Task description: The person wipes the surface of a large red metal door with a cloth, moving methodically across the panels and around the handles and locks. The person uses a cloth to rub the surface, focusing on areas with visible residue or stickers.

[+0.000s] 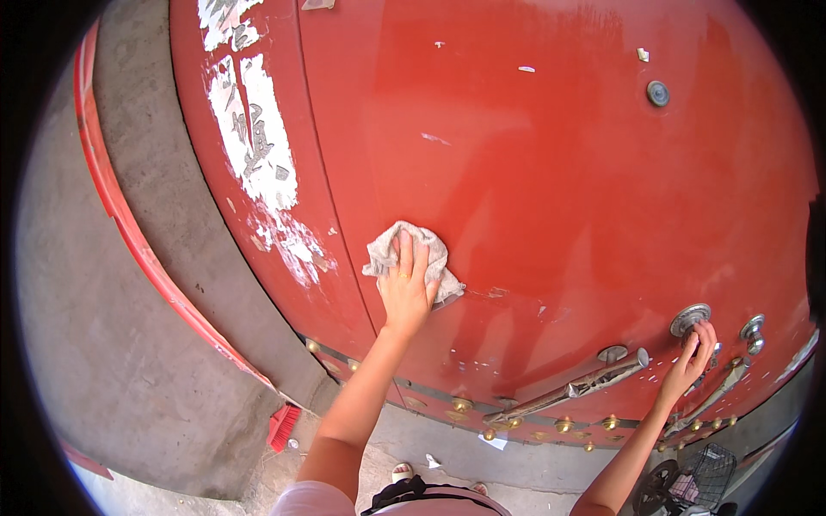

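Note:
My left hand (406, 290) presses a crumpled, pale grey cloth (433, 248) flat against a red metal door (516, 193). Faint scraps and a scuffed streak mark the paint just right of the cloth. Farther right, my right hand (692, 361) has its fingers on a round metal door knob (690, 319), whose inner part they cover. Below and between the hands, a long metal pull handle (571, 389) sticks out from the door, its wrapping wrinkled and partly torn.
Torn white paper (264, 142) with dark characters clings to the door's left side. A peephole (658, 93) sits high up. Brass studs (462, 404) line the door's bottom. On the ground are a red broom head (282, 427) and, at right, a black wire basket (708, 469).

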Available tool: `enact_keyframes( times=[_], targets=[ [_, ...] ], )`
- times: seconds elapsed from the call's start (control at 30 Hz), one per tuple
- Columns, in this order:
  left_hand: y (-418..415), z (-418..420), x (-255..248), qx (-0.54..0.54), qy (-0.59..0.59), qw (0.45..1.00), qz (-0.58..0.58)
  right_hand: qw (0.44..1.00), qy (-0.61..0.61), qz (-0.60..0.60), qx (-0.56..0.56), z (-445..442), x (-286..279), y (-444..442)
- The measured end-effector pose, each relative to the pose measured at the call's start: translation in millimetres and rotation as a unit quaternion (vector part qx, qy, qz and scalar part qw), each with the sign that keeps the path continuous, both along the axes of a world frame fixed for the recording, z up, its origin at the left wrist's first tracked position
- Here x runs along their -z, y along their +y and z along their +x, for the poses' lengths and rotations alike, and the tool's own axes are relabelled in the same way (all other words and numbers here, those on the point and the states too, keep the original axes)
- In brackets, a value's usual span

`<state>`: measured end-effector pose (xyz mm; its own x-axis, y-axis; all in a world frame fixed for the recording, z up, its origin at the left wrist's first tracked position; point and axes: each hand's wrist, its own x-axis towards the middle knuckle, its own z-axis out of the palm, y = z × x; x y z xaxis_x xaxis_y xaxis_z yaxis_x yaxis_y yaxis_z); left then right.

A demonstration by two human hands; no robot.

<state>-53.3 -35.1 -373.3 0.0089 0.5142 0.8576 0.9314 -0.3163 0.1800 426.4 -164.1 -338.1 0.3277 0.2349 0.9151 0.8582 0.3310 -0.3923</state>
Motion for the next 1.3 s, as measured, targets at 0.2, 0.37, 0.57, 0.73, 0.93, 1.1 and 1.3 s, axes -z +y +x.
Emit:
enact_keyframes(
  times=[0.2, 0.37, 0.57, 0.73, 0.93, 1.1, 1.3],
  targets=[
    [-7.4, -6.7, 24.5, -0.047, 0.036, 0.998, 0.001, 1.0, 0.0, 0.009, -0.004, 1.6, 2.0, 2.3],
    [-8.7, -7.5, -15.3, -0.031, -0.003, 0.999, -0.007, 1.0, -0.014, 0.023, 0.014, 4.7, 5.7, 7.6],
    [-0.1, -13.1, -142.8, 0.02, -0.02, 0.997, 0.067, 0.999, -0.015, 0.028, 0.017, 4.8, 6.7, 11.0],
    [8.6, -16.7, -227.7, 0.03, 0.028, 0.99, 0.137, 0.999, -0.013, 0.031, 0.025, 4.2, 4.4, 4.6],
    [22.2, -20.8, -313.9, 0.032, 0.05, 0.969, 0.24, 0.999, -0.008, 0.024, 0.02, 6.1, 6.7, 8.2],
    [29.0, -7.9, -375.0, 0.006, 0.066, 0.938, 0.341, 0.999, -0.01, 0.031, 0.02, 10.7, 10.1, 11.8],
    [29.9, 4.8, -366.1, -0.007, -0.004, 0.946, 0.323, 1.0, -0.007, 0.015, 0.017, 5.6, 7.3, 7.7]
  ],
)
